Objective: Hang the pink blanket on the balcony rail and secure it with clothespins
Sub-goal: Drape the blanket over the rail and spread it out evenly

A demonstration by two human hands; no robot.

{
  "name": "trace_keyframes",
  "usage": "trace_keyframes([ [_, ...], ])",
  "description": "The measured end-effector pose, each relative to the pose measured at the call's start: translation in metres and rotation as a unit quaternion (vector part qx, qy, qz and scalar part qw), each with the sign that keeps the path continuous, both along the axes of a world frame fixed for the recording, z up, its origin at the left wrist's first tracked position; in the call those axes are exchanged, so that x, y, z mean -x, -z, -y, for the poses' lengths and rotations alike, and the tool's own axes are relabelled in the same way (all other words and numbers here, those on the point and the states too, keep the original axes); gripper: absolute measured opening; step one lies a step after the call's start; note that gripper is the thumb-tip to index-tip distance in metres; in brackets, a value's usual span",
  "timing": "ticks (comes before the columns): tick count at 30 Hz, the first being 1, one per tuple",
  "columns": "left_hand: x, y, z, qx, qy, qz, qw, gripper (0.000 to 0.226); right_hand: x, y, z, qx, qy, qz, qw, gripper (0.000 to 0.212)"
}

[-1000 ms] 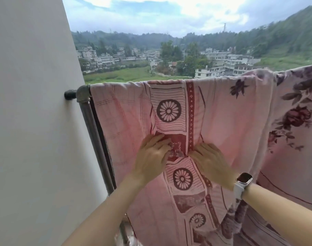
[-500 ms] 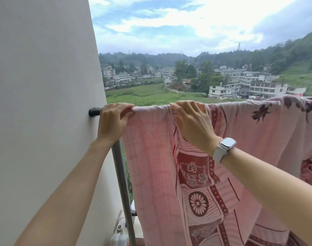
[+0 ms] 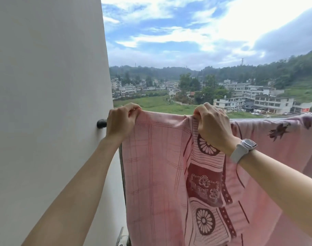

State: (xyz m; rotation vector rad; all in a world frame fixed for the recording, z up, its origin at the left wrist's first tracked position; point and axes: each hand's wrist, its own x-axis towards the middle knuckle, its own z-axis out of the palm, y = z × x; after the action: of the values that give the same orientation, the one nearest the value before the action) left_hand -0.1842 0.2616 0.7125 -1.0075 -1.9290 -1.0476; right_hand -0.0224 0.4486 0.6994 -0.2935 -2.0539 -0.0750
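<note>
The pink blanket [image 3: 160, 166], with dark red flower and band patterns, hangs over the balcony rail [image 3: 247, 119], which shows as a short bare grey stretch right of my hands. My left hand [image 3: 122, 120] pinches the blanket's top left corner at the rail's wall end. My right hand [image 3: 212, 125], with a white watch on its wrist, grips a bunched fold of the top edge about a forearm's length to the right. No clothespins are in view.
A white wall [image 3: 45, 103] fills the left side, with the rail's black end fitting [image 3: 101, 123] against it. A grey upright post [image 3: 122, 167] runs down beside the blanket's left edge. Beyond the rail lie fields, buildings and hills far below.
Both hands rose from the blanket's front face to its top edge at the rail. They now pinch the cloth and the left section has been spread wider along the rail.
</note>
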Motion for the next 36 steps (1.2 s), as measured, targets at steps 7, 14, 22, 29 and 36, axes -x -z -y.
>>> trace_keyframes([
  [7,0.016,0.025,0.030,-0.058,0.188,0.258,0.946,0.017,-0.009,0.011,-0.008,-0.078,-0.030,0.049,0.995,0.026],
  [14,0.017,0.023,0.020,-0.134,-0.031,0.126,0.982,0.015,-0.002,0.013,-0.001,-0.018,-0.091,-0.015,0.996,0.006],
  [22,-0.020,0.026,-0.004,-0.044,-0.105,-0.047,0.992,0.020,-0.035,0.026,-0.031,-0.080,-0.047,0.018,0.996,0.032],
  [29,-0.093,0.034,-0.093,0.170,0.029,-0.099,0.980,0.037,-0.088,0.036,-0.071,-0.086,0.038,0.054,0.994,0.035],
  [36,-0.171,0.027,-0.182,0.228,0.077,-0.101,0.965,0.048,-0.191,0.036,-0.151,-0.062,0.184,0.116,0.974,0.044],
])
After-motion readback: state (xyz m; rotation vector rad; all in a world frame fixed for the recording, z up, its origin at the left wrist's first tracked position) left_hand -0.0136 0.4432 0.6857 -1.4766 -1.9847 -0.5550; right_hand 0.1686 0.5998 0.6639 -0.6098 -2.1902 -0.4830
